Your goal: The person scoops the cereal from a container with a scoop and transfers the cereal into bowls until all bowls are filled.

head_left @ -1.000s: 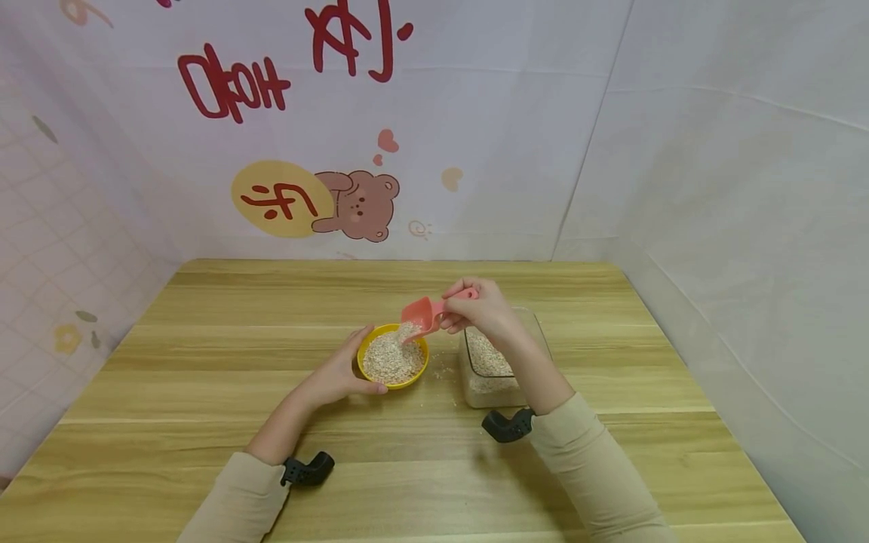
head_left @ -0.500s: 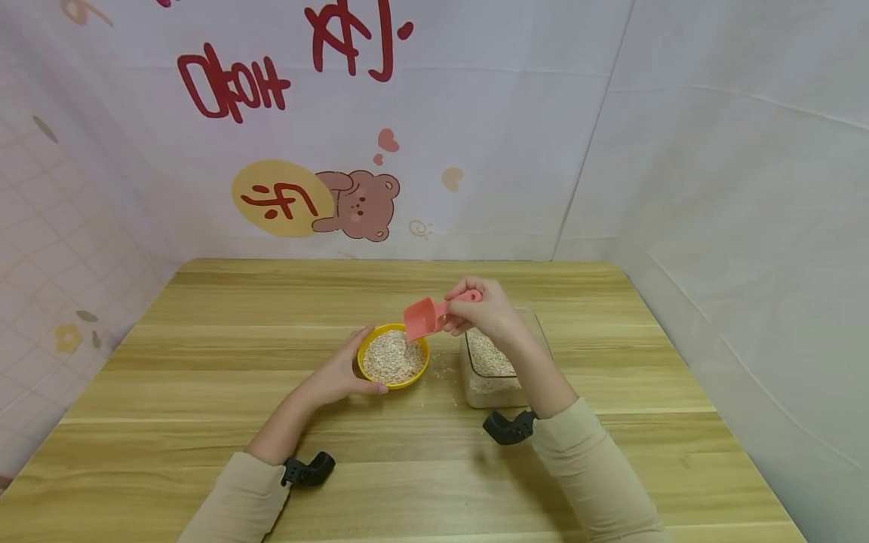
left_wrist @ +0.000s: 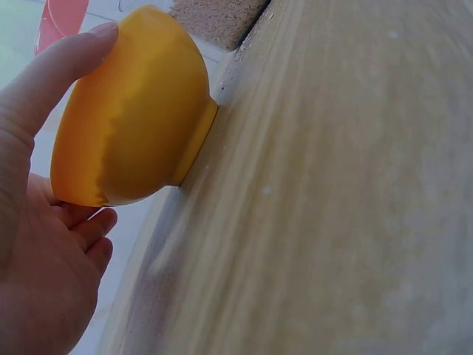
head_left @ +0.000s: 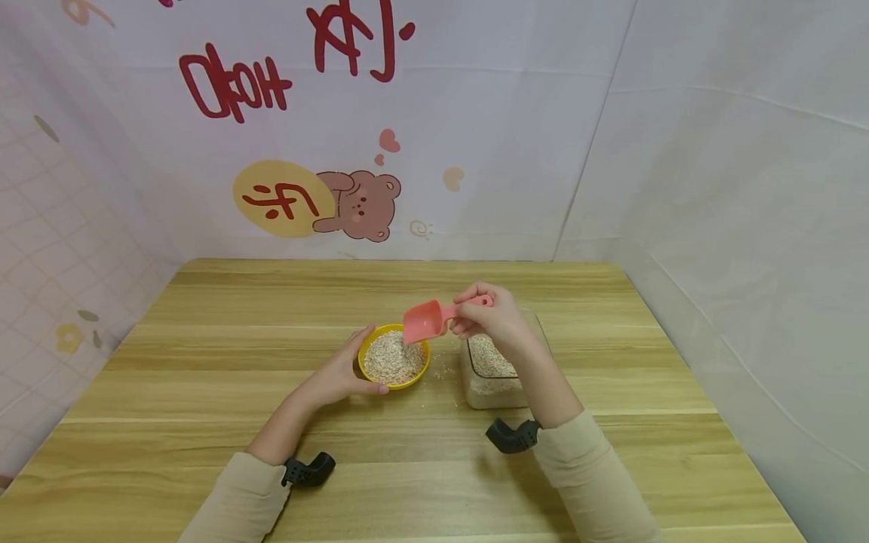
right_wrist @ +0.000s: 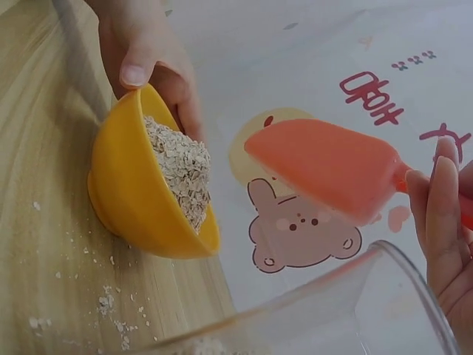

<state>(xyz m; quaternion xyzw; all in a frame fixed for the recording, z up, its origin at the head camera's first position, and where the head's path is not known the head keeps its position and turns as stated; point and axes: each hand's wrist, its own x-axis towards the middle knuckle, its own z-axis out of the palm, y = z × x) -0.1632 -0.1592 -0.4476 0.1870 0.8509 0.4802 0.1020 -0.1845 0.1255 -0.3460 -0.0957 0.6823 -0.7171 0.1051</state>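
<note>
A yellow bowl [head_left: 407,385] heaped with oat flakes [head_left: 391,357] stands on the table. My left hand [head_left: 342,375] grips its side, thumb near the front rim and fingers round the back, as the left wrist view also shows on the bowl [left_wrist: 148,111]. In my right hand [head_left: 492,314] is a pink scoop [head_left: 424,320], pinched by its handle. The scoop overlaps the bowl's right rim in the head view; from the right wrist, the scoop [right_wrist: 325,166] hangs apart from the oats and looks emptied. Below my right forearm sits a clear square container [head_left: 498,398] holding more oats.
Loose oat flakes [head_left: 441,369] lie scattered on the wooden table [head_left: 407,483] between bowl and container. White printed cloth [head_left: 502,113] rises behind the table's far edge. Another white cloth wall [head_left: 747,226] stands along the right side.
Oats slid from the tilted scoop into the bowl, and the flow has ended. My right hand then drew slightly right with the scoop. The left hand and bowl stayed put.
</note>
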